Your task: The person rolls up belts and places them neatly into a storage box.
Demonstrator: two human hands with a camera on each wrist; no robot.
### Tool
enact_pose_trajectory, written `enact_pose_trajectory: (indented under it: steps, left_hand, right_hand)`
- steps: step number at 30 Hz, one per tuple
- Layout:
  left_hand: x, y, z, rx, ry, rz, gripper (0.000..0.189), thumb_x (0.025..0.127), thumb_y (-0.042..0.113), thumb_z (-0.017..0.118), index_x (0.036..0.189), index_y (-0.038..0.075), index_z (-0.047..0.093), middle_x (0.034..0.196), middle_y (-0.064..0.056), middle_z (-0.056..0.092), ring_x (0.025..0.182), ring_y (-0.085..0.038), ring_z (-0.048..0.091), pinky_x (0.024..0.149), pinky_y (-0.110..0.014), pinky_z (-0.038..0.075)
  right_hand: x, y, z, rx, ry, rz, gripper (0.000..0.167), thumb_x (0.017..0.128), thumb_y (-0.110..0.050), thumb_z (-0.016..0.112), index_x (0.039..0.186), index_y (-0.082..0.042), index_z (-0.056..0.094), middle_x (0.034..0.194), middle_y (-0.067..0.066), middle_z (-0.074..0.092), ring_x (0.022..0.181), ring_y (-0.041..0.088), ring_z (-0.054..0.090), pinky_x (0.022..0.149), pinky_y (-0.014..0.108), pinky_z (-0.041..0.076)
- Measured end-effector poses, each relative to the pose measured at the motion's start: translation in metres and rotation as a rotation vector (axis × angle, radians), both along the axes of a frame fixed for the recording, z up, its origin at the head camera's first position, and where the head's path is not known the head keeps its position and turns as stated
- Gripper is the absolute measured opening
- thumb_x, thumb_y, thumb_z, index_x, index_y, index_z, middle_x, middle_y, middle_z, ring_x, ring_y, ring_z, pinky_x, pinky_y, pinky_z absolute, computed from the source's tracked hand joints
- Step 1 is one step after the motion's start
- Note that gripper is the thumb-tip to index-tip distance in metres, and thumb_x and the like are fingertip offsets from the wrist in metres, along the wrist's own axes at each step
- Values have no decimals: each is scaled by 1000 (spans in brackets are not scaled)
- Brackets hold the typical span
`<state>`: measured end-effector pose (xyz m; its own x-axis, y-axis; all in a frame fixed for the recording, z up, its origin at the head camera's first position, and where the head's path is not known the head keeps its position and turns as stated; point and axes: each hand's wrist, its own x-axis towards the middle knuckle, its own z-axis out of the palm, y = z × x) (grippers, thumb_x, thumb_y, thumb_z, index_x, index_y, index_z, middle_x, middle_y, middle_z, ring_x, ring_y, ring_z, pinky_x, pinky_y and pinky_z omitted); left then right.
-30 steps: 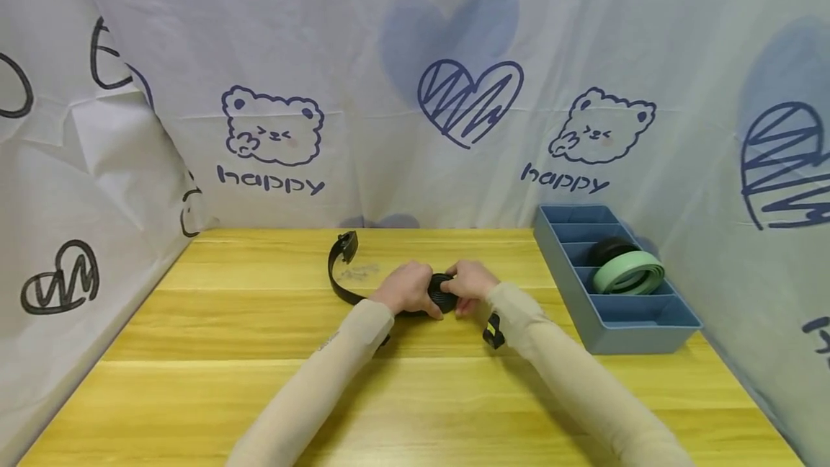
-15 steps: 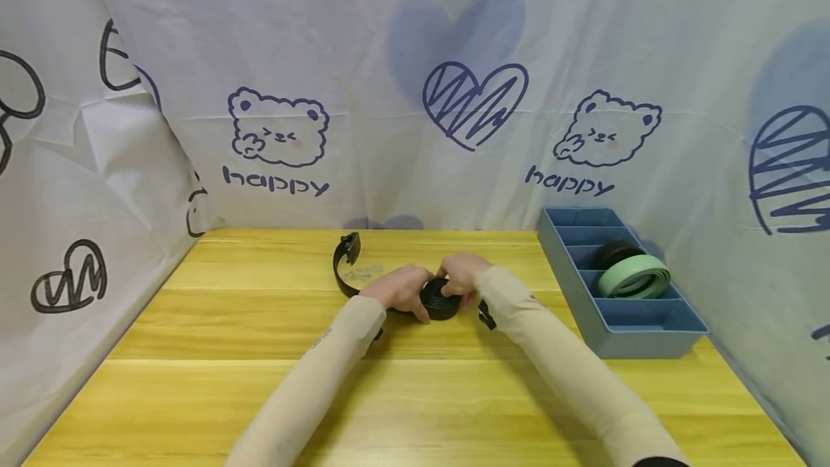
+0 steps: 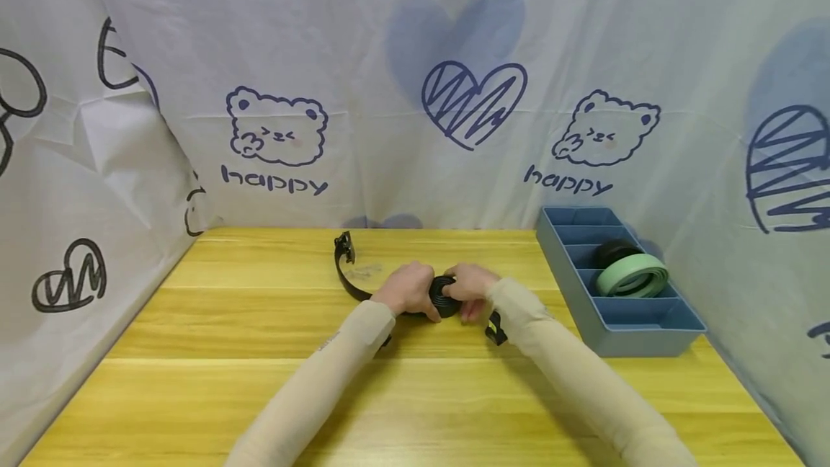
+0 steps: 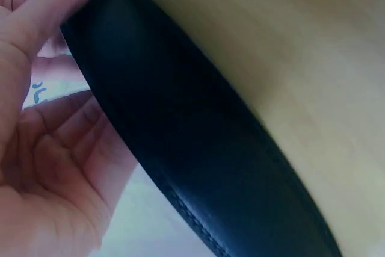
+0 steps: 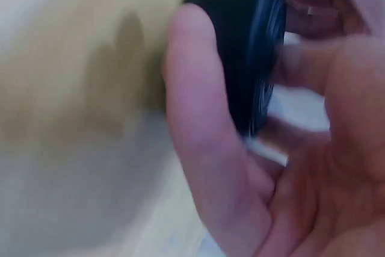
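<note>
A black leather belt lies partly wound up in the middle of the wooden table. Its coil [image 3: 444, 300] stands between both hands, and the unwound strap [image 3: 350, 289] curves left to the buckle [image 3: 346, 247]. My left hand [image 3: 405, 288] grips the coil from the left, thumb on the near side. From the right, my right hand [image 3: 473, 284] pinches the coil with fingers at its centre. The left wrist view shows the flat stitched strap [image 4: 186, 106] running past that hand. Close up in the right wrist view, the coil [image 5: 240, 46] sits among the fingers.
To the right stands a blue-grey divided box [image 3: 638, 341]. A rolled green belt [image 3: 632, 276] and a dark roll [image 3: 614, 252] lie in its compartments. White printed cloth [image 3: 389, 164] hangs behind the table and at its sides.
The coil turned flatter half a second ago and is tilted up again now, with the right hand shifting over it and back. The buckle end has swung slightly left.
</note>
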<state>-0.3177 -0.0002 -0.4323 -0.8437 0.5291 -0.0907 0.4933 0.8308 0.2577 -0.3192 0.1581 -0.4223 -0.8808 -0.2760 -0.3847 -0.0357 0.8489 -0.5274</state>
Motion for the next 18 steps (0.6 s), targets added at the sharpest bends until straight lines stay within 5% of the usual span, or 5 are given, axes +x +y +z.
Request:
enact_pose_trajectory:
  steps: [6, 13, 18]
  left_hand:
    - [5, 6, 1, 12, 34, 55, 49, 68, 39, 90, 101, 7, 70, 90, -6, 69, 70, -16, 61, 67, -33, 52]
    - [10, 9, 1, 0, 45, 138, 60, 67, 46, 89, 108, 7, 70, 96, -9, 71, 74, -19, 64, 66, -36, 55]
    - [7, 7, -3, -19, 18, 104, 59, 69, 48, 87, 109, 9, 69, 98, -8, 71, 75, -17, 62, 70, -34, 54]
  right_hand:
    - [7, -2, -7, 18, 111, -85, 32, 98, -28, 56, 119, -3, 53, 66, 11, 64, 43, 16, 60, 40, 28, 48]
    - [4, -4, -16, -14, 136, -113, 37, 98, -26, 56, 128, -5, 56, 76, 14, 68, 43, 14, 61, 41, 27, 49]
    - [-2, -1, -14, 1, 159, -37, 35, 97, -21, 58, 129, -8, 61, 97, 18, 70, 45, 14, 64, 45, 27, 51]
